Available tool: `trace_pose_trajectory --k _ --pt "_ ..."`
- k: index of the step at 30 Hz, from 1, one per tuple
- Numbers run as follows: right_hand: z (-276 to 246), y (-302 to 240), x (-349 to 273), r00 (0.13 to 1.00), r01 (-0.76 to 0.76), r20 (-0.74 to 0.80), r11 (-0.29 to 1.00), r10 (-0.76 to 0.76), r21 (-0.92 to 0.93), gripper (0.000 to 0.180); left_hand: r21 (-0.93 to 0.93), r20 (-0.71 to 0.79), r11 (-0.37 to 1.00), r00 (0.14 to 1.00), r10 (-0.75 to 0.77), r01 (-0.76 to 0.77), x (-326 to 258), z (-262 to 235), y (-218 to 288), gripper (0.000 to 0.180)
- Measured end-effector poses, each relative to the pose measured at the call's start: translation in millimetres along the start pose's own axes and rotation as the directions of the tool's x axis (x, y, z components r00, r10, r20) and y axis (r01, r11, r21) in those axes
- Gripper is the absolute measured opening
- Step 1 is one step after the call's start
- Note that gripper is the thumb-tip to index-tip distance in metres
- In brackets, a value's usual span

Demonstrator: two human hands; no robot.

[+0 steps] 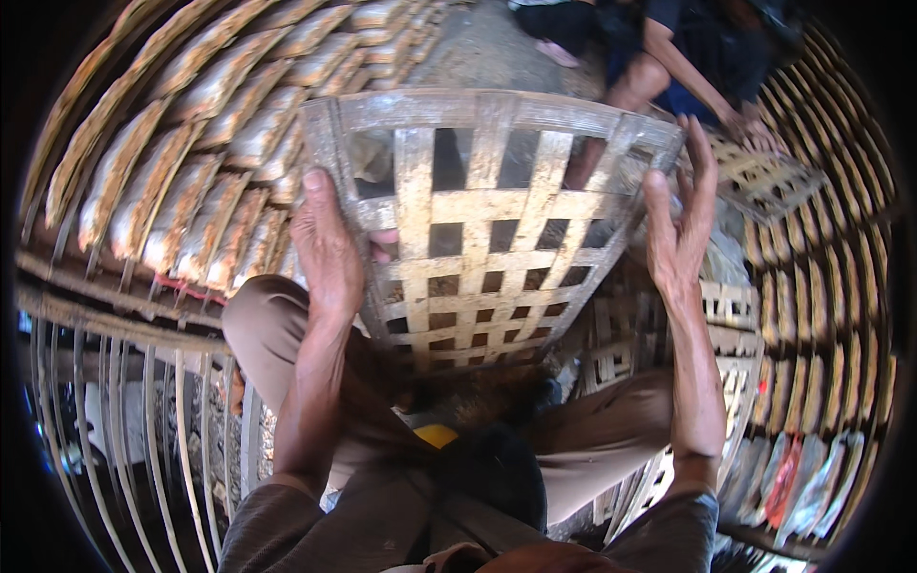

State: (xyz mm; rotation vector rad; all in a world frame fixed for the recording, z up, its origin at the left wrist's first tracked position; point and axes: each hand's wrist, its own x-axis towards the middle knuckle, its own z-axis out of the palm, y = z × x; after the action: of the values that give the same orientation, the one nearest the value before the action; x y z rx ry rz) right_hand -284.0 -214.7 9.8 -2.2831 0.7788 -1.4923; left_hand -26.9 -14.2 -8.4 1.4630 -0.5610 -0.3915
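A woven bamboo tray (489,205) with a wooden frame stands tilted up in front of me, over my crossed legs. Along its left edge, my left hand (327,250) is closed, thumb in front and a fingertip showing through a gap in the slats. My right hand (683,224) straddles the upper right edge. Its thumb lies on the near side and its fairly straight fingers reach round the outer side. Part of that grip is hidden. The tray's lower end sits in shadow between my knees.
Racks of long pale pieces (229,143) curve along the left. More racks (821,248) line the right, with plastic bags (788,487) below. At the upper right, another person's hand (759,134) touches a second woven tray (764,177). Wooden bars (181,430) stand at the lower left.
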Motion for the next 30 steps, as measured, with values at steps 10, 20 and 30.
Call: trace_pose_trajectory --k 10,20,30 --pt "-28.7 -4.4 13.5 0.953 0.303 0.124 0.883 -0.277 -0.358 0.043 -0.012 0.108 1.0 0.994 -0.011 0.012 -12.6 13.6 -7.9 0.076" --pt "-31.9 2.5 9.4 0.967 -0.245 -0.044 0.962 0.252 0.124 0.034 -0.013 0.11 0.999 0.993 -0.039 0.041 -15.6 17.5 -9.6 0.073" --pt "3.5 44.8 -29.2 0.664 -0.52 0.647 0.853 0.374 0.041 0.059 -0.212 -0.164 0.977 0.986 -0.008 -0.027 38.7 -36.4 -26.4 0.08"
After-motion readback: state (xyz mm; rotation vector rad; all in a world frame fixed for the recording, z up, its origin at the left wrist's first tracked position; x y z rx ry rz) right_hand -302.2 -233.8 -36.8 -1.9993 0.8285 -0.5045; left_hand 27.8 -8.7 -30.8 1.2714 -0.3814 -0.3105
